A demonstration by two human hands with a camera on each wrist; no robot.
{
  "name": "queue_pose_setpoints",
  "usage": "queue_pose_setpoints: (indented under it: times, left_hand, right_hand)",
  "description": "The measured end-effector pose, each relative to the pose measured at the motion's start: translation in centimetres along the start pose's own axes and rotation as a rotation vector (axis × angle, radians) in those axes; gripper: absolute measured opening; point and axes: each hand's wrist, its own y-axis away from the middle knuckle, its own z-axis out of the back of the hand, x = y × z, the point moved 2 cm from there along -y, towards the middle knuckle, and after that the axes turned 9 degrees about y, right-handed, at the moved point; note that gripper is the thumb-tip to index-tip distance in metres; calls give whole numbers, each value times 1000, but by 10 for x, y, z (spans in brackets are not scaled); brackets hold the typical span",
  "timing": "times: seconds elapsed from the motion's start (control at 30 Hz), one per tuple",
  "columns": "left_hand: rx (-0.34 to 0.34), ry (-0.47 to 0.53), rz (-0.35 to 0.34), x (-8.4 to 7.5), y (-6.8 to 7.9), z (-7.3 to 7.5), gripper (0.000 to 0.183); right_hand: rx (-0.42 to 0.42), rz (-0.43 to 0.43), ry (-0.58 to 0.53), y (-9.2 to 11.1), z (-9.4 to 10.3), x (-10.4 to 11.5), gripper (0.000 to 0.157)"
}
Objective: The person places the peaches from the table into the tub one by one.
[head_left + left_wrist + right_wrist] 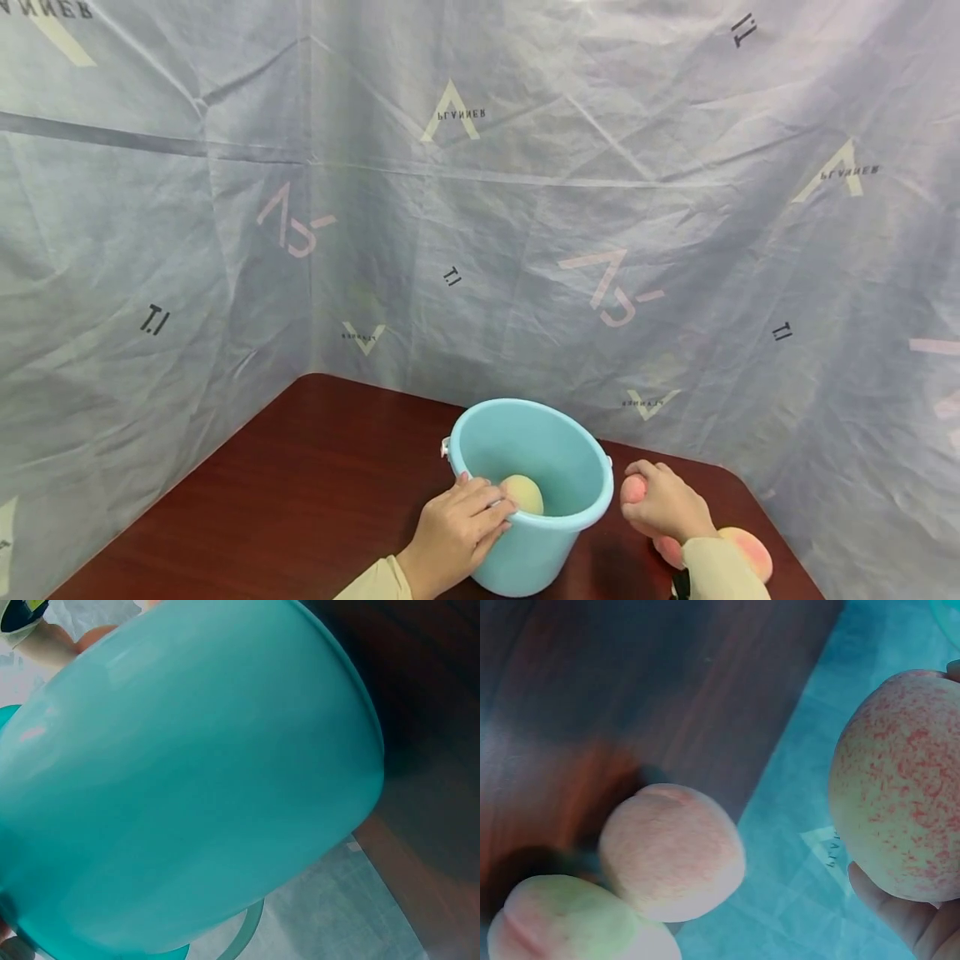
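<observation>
A light blue bucket stands near the middle of the table, its mouth facing up. My left hand grips its near left rim, fingers bent over the edge. Inside lies a pale yellow round fruit, partly hidden by the rim and fingers. Just right of the bucket, my right hand holds a peach with red-speckled skin, raised above the table. Below that hand, two more peaches rest side by side: a pinkish one and a green-and-pink one. The right forearm partly covers them in the head view.
The dark red-brown table has rounded far corners. A grey printed cloth hangs behind it and along the left and right sides. A white handle knob sticks out from the bucket's left side.
</observation>
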Motion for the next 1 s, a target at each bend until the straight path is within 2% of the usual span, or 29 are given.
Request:
queue_pose_setpoints:
  times: [0.27,0.7,1.0]
  left_hand:
    - [9,2,0,0,0,0,29]
    - [13,-20,-16,1,-1,2,29]
    - [20,7,-12,1,1,4,29]
  right_hand:
    - [-26,14,2,-3,23,4,48]
    - [-127,79,25,-9,59,14,48]
    - [-190,129,-36,-11,79,36,46]
